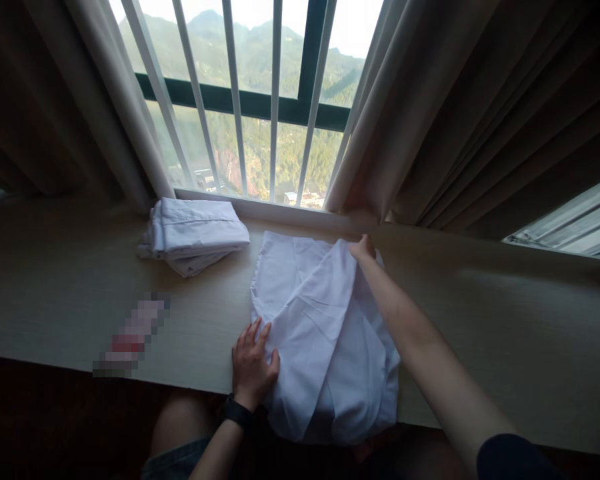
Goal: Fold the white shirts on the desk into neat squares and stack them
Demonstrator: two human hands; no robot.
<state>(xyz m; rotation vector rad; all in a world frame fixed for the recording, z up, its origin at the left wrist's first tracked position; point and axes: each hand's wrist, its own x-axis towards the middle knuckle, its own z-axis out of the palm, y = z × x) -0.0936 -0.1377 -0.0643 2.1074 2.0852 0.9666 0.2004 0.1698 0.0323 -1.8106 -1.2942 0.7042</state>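
Observation:
A white garment (310, 320) lies spread on a pale wooden window ledge (65, 287), its lower part hanging over the front edge. My left hand (253, 363) rests flat on the ledge against the garment's left edge, fingers apart, a dark watch on the wrist. My right hand (364, 250) reaches to the far top corner and pinches a fold of the cloth there. A stack of folded white clothes (193, 235) sits to the left, near the window.
Beige curtains (430, 120) hang on both sides of a barred window (260, 100). A blurred pink and red object (133, 337) lies near the ledge's front edge on the left. My knee (180, 420) shows below the ledge.

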